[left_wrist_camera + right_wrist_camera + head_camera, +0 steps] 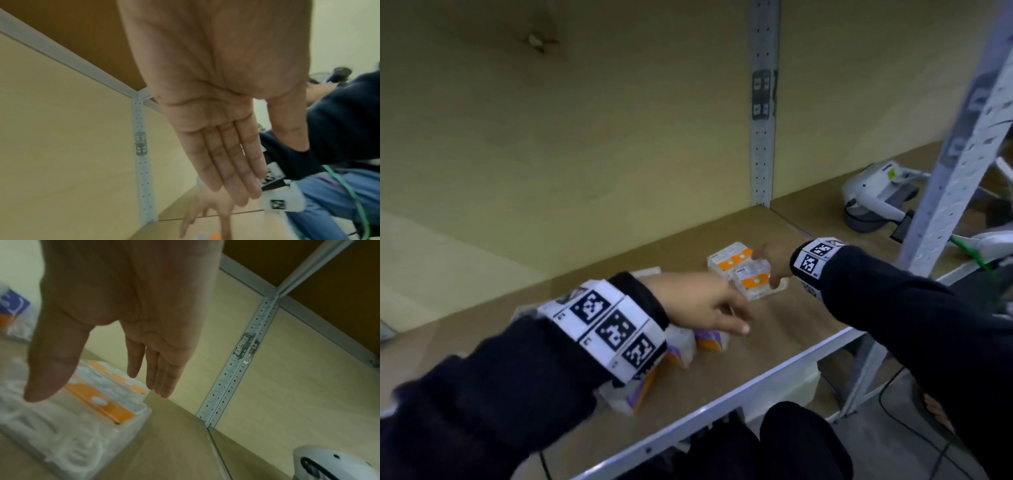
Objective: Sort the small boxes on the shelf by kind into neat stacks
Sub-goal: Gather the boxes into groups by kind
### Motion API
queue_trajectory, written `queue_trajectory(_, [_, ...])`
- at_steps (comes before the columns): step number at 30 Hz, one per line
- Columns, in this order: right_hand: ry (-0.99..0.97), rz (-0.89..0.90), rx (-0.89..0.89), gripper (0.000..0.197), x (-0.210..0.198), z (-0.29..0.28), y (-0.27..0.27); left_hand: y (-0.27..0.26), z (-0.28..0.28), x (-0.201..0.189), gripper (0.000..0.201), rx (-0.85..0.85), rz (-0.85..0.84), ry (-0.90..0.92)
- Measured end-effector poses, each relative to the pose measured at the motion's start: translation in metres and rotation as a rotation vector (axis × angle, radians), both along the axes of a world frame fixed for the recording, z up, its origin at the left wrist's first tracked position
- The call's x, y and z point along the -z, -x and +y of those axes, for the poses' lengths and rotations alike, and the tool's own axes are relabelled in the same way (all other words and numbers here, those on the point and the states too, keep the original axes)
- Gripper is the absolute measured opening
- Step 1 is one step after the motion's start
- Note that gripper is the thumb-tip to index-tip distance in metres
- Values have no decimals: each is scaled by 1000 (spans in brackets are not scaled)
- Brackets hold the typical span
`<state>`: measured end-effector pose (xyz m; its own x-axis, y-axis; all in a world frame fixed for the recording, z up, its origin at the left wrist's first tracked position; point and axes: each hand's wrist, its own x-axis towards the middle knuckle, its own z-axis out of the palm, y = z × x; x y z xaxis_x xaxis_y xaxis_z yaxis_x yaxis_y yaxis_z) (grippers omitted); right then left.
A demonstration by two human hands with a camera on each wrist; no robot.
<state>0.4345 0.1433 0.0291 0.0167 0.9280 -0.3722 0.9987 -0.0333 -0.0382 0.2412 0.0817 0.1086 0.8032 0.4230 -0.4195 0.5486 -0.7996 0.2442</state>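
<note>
Head view shows a brown shelf board (774,329) edged by a pale metal rail (722,407), with a beige back panel (585,137) and a perforated grey upright (762,137) behind it. On the next bay to the right lies a white and grey headset (873,202). Near the board's middle sit the orange-banded boxes (743,270), two on top, clustered and touching. Purple-and-orange boxes (688,346) lie nearer the front edge, partly hidden under the left forearm.

The left hand (698,305) reaches out above the board, palm down; the left wrist view shows its fingers (230,162) straight and pressed side by side, the thumb set apart, with nothing in them. The right hand (774,265) is at the orange-banded boxes; in the right wrist view its fingers (162,374) hang loosely extended just beyond the boxes' far edge and the thumb (51,369) spreads over their near part, the span wide. Whether any fingertip touches the boxes I cannot tell; nothing is gripped.
</note>
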Motion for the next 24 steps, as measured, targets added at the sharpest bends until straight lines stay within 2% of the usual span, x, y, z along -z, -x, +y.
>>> queue_trajectory(5, [82, 1, -60, 86, 7, 17, -4, -29, 64, -13, 38, -106, 59, -128])
queue_trajectory(13, [44, 83, -106, 75, 20, 20, -29, -68, 127, 18, 46, -167, 233, -232])
queue_trajectory(15, [85, 110, -70, 66, 17, 18, -39, -77, 135, 30, 49, -167, 298, -251])
queue_trajectory(18, [163, 251, 16, 44, 7, 16, -52, -86, 153, 49, 55, -200, 379, -255])
queue_trajectory(20, [119, 247, 39, 32, 1, 16, -57, -89, 163, 59, 57, -245, 401, -281])
queue_trajectory(21, [68, 226, 54, 27, 0, 14, -61, -94, 166, 63, 55, -256, 408, -282])
queue_trajectory(24, [-61, 223, 64, 32, 0, 14, -62, -98, 183, 79, 32, -308, 428, -257])
